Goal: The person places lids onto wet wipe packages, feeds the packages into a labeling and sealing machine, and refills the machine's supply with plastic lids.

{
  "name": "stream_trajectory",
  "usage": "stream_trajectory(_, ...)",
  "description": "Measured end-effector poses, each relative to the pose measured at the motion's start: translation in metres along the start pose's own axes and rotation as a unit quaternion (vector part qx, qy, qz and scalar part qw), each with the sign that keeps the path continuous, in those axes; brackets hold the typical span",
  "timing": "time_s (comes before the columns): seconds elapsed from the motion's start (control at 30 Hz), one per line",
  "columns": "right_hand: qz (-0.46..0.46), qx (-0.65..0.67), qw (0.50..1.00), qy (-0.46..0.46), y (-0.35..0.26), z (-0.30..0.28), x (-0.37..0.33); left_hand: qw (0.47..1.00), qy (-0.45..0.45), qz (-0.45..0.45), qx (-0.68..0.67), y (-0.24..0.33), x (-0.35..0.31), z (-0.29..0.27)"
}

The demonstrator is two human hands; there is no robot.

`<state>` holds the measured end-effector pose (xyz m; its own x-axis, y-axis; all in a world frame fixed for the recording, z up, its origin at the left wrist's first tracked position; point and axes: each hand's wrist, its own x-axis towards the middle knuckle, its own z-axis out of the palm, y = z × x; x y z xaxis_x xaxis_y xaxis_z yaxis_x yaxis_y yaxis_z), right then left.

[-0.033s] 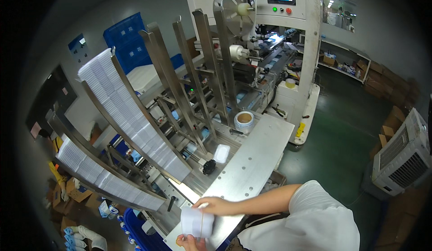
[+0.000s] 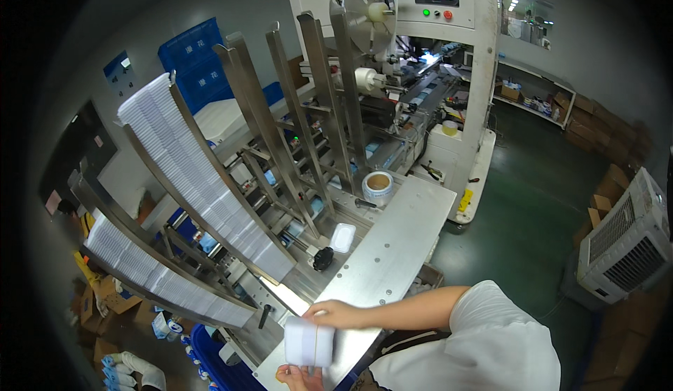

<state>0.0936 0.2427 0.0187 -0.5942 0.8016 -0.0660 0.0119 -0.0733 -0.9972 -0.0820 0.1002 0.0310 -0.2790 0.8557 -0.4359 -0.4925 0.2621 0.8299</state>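
A white bundle of flat rounded-corner pieces, with a thin band around it, rests over the metal worktop. My right hand is closed on its far edge, the forearm coming in from the right. At the near edge, my left hand has its fingers against the bundle, and the lower picture edge cuts off the rest of that hand. Two curved metal magazines stand to the left, one holding a tall white stack, the other a shorter stack.
Beyond the worktop lie a small white tray, a black knob and a tape roll. Empty upright metal guides rise at centre. A blue bin sits below left; an air cooler stands right.
The view shifts slightly. The bundle is turned a little between my hands, its broad face now more toward me; both hands keep hold of it.
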Motion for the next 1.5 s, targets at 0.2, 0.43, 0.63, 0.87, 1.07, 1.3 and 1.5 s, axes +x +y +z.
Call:
stream_trajectory(0.2, 0.042, -0.457, 0.889, -0.013, -0.044, 0.003, -0.002, 0.957, -0.199, 0.000, -0.211, -0.049, 0.008, -0.012)
stream_trajectory(0.43, 0.040, -0.575, 0.813, -0.087, -0.055, 0.032, -0.015, 0.689, -0.079, 0.403, 0.598, -0.040, 0.008, -0.025)
stream_trajectory(0.63, -0.016, -0.567, 0.819, -0.088, -0.054, 0.039, -0.041, 0.807, 0.042, 0.458, 0.370, -0.041, -0.007, -0.028)
stream_trajectory(0.87, -0.013, -0.268, 0.963, -0.019, -0.044, 0.057, -0.031, 0.726, 0.018, 0.527, 0.442, -0.032, -0.017, -0.021)
stream_trajectory(1.07, -0.149, -0.307, 0.933, 0.114, -0.042, 0.084, -0.021, 0.773, -0.004, 0.446, 0.451, -0.013, -0.018, -0.016)
stream_trajectory(1.3, -0.049, 0.394, 0.916, 0.050, -0.091, 0.080, 0.034, 0.728, -0.050, 0.521, 0.443, -0.024, -0.004, -0.023)
stream_trajectory(1.5, -0.623, -0.223, 0.745, 0.082, -0.321, 0.101, 0.111, 0.714, 0.033, 0.479, 0.509, -0.031, -0.003, -0.060)
